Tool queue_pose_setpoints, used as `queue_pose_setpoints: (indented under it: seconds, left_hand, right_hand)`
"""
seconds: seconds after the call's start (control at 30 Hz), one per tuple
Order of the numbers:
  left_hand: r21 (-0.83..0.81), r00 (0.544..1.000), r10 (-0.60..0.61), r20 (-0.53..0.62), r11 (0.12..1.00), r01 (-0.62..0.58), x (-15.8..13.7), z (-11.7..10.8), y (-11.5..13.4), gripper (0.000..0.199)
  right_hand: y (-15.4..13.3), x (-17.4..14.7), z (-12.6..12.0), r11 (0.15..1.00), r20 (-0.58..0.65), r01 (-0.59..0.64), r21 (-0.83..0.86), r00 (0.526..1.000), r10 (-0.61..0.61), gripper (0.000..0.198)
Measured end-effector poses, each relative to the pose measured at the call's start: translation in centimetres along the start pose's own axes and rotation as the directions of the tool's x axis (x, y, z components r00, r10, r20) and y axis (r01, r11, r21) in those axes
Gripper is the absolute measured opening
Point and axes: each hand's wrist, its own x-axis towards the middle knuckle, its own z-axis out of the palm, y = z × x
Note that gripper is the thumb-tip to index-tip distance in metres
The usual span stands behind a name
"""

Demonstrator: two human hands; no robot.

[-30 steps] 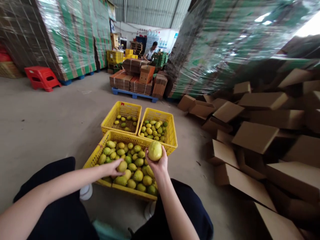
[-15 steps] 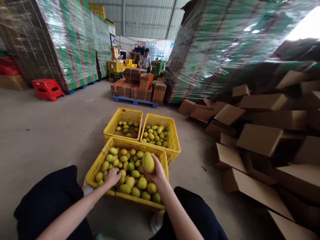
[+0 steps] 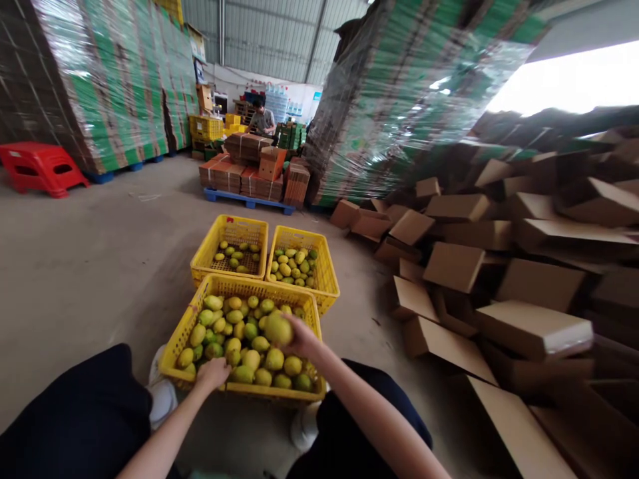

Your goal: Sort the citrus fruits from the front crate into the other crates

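In my right hand (image 3: 302, 338) is a large yellow-green lemon (image 3: 278, 329), held above the right half of the front yellow crate (image 3: 200, 287). Many yellow and green lemons (image 3: 251, 360) fill that crate between my knees. My left hand (image 3: 213, 374) is at the crate's near rim, left of the middle, fingers curled down beside the lemons. What those fingers hold, if anything, is hidden. Behind stand two more yellow crates: the left one (image 3: 200, 256) has a few lemons on its bottom, the right one (image 3: 327, 266) a larger heap.
Empty cardboard boxes (image 3: 454, 266) lie piled along the right. A blue pallet (image 3: 249, 200) with flattened cartons (image 3: 262, 183) stands ahead, a person (image 3: 262, 118) behind it. Wrapped stacks (image 3: 114, 80) rise on both sides. A red stool (image 3: 42, 167) stands at left.
My right hand has lowered slightly with the lemon still in it. My left hand has drawn back from among the lemons to the near rim. The view has turned right.
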Motion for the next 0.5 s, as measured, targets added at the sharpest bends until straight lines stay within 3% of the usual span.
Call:
queue_pose_setpoints:
  seconds: [0.1,0.13,0.17,0.33,0.5]
  left_hand:
    - [0.006,1.000,0.011,0.010,1.000,-0.011,0.2,0.0,0.0,0.041]
    - [0.009,1.000,0.009,0.012,1.000,-0.009,0.2,0.0,0.0,0.041]
    - [0.012,1.000,0.007,0.015,1.000,-0.007,0.2,-0.1,0.1,0.041]
    - [0.022,1.000,-0.007,0.019,1.000,0.007,0.1,-0.2,0.1,0.040]
    - [0.036,1.000,-0.014,0.014,0.999,0.014,-0.3,-0.3,0.2,0.039]
  right_hand:
    - [-6.5,0.6,-1.6,0.964,-0.116,0.210,0.161,0.974,-0.193,0.030]
    - [-7.8,0.6,-2.3,0.904,-0.207,0.320,0.282,0.941,-0.268,0.025]
    - [-8.5,0.5,-2.9,0.878,-0.240,0.338,0.339,0.933,-0.267,0.019]
    - [-6.7,-0.1,-4.3,0.885,-0.190,0.167,0.434,0.978,-0.090,0.019]
    - [-6.6,-1.2,-3.8,0.855,-0.182,0.202,0.478,0.975,-0.129,0.019]
